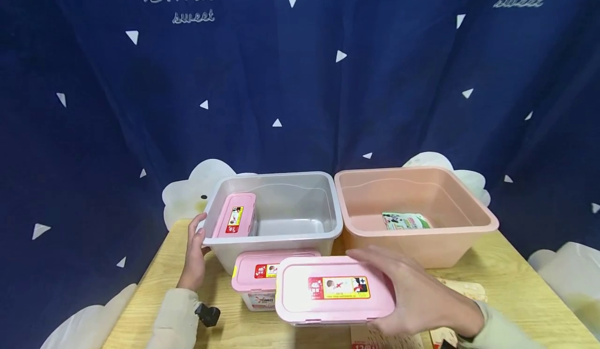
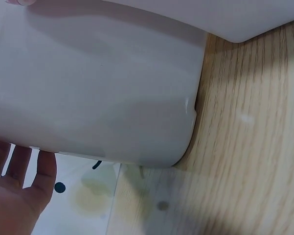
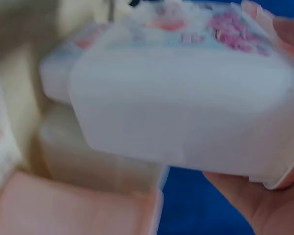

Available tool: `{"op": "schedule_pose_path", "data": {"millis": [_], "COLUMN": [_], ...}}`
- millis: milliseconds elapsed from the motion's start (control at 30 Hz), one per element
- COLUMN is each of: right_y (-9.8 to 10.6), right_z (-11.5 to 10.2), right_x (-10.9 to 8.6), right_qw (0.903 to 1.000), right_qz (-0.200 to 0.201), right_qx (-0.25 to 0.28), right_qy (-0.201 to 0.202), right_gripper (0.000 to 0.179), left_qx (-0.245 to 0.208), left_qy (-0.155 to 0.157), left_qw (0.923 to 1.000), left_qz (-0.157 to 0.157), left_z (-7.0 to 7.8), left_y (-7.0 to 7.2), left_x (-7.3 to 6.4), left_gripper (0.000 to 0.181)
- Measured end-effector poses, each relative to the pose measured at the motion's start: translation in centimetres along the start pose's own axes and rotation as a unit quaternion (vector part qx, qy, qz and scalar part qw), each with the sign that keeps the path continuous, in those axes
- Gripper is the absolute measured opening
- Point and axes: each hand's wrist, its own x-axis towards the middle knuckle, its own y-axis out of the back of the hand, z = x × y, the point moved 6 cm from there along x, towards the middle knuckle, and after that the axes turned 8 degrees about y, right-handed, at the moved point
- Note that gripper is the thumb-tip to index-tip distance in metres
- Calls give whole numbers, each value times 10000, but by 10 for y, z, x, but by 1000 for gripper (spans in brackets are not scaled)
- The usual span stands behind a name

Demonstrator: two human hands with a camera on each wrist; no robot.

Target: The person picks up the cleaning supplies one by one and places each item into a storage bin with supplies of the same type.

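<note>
My right hand (image 1: 412, 291) grips a pink-lidded plastic box (image 1: 335, 286) by its right end, thumb at the near side and fingers at the far side. In the right wrist view the box's white body (image 3: 181, 107) shows a flower-printed label. A second pink-lidded box (image 1: 255, 278), marked OMO, stands behind it on the table, partly covered by the held one. My left hand (image 1: 194, 250) holds the front left corner of the grey bin (image 1: 276, 242); its fingers (image 2: 43, 178) lie against the bin's side. Inside that bin, at the left, lies another pink-lidded box (image 1: 240, 203).
A peach bin (image 1: 422, 234) stands right of the grey one, with a green and white packet (image 1: 404, 221) inside. Patterned packages (image 1: 461, 289) lie under and beside my right hand on the wooden table (image 1: 525, 307). A dark blue curtain (image 1: 300, 78) hangs behind.
</note>
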Motion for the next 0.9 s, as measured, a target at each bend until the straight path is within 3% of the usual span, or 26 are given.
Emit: {"op": "schedule_pose_path", "data": {"millis": [200, 400, 600, 900], "right_y": [38, 65, 80, 97], "right_z": [9, 15, 19, 8], "right_x": [4, 21, 43, 66], "right_qw": [9980, 9989, 9977, 9822], "right_qz": [194, 136, 74, 283], "right_qx": [-602, -397, -259, -1664], "right_qy": [6, 229, 617, 826], "right_gripper": [100, 98, 95, 92], "left_qx": [88, -4, -96, -103], "left_qy": [44, 59, 29, 191], "left_qw": [9999, 10000, 9999, 9998], "left_qz": [-20, 39, 135, 54], "left_z": [-1, 4, 6, 1], "left_y": [-1, 2, 4, -2], "left_x": [1, 0, 1, -2], "left_gripper": [47, 47, 47, 46]}}
